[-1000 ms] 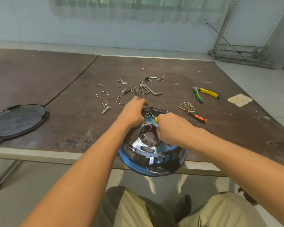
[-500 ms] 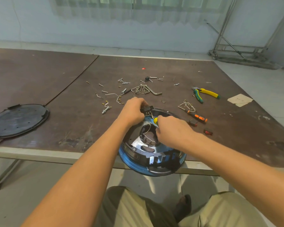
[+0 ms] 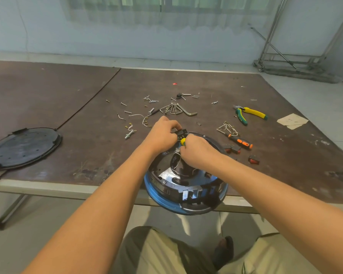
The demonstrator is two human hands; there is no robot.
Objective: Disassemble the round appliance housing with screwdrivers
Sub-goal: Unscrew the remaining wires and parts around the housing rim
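The right hand (image 3: 198,153), clenched around the yellow screwdriver (image 3: 183,142), has moved slightly left since a second ago. The left hand (image 3: 162,133) keeps pinching a small black part (image 3: 180,132) at the far rim of the round housing (image 3: 188,196), which lies at lower centre over the table (image 3: 87,107) edge. The right hand hides the screwdriver tip; a black cover (image 3: 24,147) lies at left, pliers (image 3: 249,113) at right.

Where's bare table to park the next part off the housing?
Bare: near edge between black cover and housing; left board behind the cover; right of the rightmost red switch. Crowded: screws and hex keys beyond the housing, across to the pliers.
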